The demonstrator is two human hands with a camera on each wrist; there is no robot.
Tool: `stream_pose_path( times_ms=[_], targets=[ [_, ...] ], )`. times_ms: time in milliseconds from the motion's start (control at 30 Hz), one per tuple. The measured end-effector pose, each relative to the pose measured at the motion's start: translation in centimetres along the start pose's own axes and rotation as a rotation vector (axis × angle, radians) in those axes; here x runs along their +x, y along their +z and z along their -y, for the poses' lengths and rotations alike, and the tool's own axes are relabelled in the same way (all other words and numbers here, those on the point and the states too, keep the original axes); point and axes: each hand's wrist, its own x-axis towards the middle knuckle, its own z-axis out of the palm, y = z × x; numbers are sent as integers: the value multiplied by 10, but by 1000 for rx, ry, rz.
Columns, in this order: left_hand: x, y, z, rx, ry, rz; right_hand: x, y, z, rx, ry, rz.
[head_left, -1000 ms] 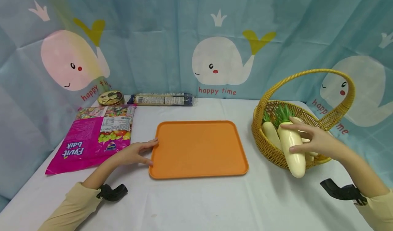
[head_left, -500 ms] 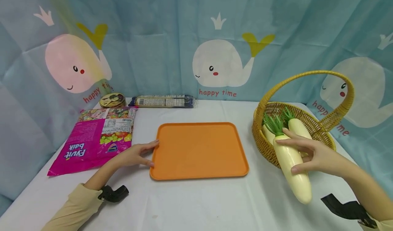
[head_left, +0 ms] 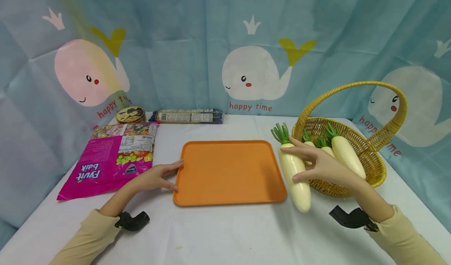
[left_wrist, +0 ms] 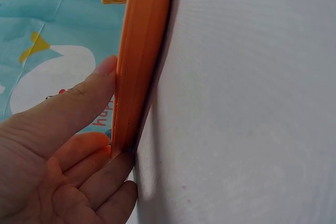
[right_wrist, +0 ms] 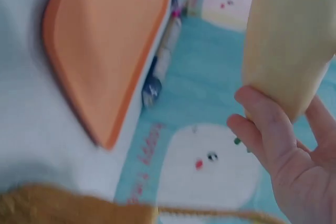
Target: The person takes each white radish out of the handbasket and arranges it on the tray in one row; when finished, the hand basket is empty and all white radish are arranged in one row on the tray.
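A white radish (head_left: 296, 179) with a green leafy top hangs tilted between the orange tray and the basket, and my right hand (head_left: 322, 166) grips it around the upper body. In the right wrist view my thumb and fingers lie around the pale radish (right_wrist: 286, 51). At the left edge of the orange tray (head_left: 229, 173), my left hand (head_left: 149, 177) touches the rim with spread fingertips. The left wrist view shows the thumb and fingers against the tray's side wall (left_wrist: 139, 66).
A wicker basket (head_left: 378, 171) with a tall handle stands on the right, holding more white radishes (head_left: 347, 153). On the left lie a pink candy bag (head_left: 102, 167) and a round tin (head_left: 130, 115). A long packet (head_left: 190, 116) lies by the back curtain (head_left: 176, 69).
My right hand has lifted the radish out of the basket and carried it left toward the tray's right edge. The left hand has stayed at the tray's rim.
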Motion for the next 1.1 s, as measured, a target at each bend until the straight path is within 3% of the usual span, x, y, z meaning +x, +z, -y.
stream_pose_path(
  times_ms=[233,500,833,1100],
  targets=[
    [-1,-1,1,-12,-13,-4,54,32,-7,126,-29,43],
    [-1,0,-1,-9,-25,-6,102,67,-8,144,-31,72],
    [0,2,-4,-4,-47,-30,141,99,5,141,-12,172],
    [-1,1,-3,7,-55,-28,167,132,10,22,34,146]
  ],
)
